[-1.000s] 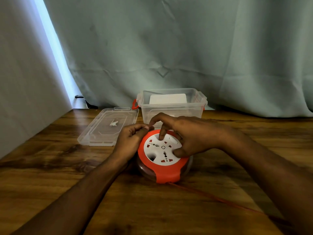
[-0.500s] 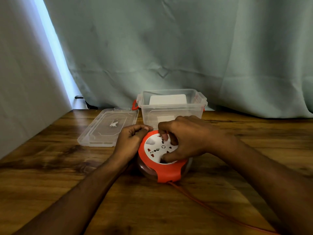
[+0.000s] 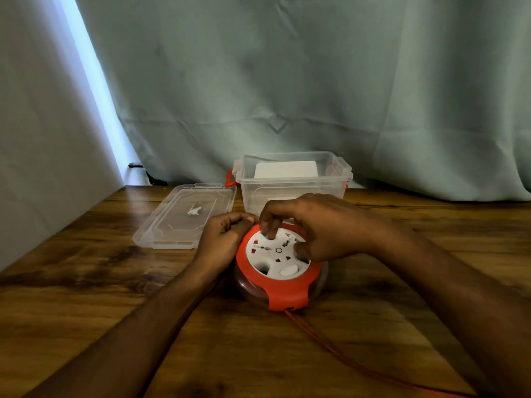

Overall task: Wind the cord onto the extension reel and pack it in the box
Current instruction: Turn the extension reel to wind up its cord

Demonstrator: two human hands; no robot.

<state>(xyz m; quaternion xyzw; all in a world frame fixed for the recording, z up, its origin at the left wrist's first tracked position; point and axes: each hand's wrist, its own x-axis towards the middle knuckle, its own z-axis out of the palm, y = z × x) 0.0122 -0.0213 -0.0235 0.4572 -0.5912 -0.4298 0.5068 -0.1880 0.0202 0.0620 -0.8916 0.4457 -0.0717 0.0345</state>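
Observation:
An orange extension reel (image 3: 280, 291) with a white socket face lies flat on the wooden table (image 3: 86, 297). My left hand (image 3: 222, 239) grips its left rim, fingers curled. From above, my right hand (image 3: 319, 225) covers the reel, with a finger pressed into the white face and the thumb on its right side. An orange cord (image 3: 339, 351) leaves the reel's near edge and trails to the lower right. Behind the reel stands the clear plastic box (image 3: 293, 182), open, with a white object inside.
The box's clear lid (image 3: 184, 216) lies flat to the left of the box. A pale curtain (image 3: 287, 81) hangs behind the table's far edge, and a wall closes the left side.
My right hand has turned the white face round: the oval button now sits at the near side, and the cord has shifted on the table. My left hand has stayed on the rim.

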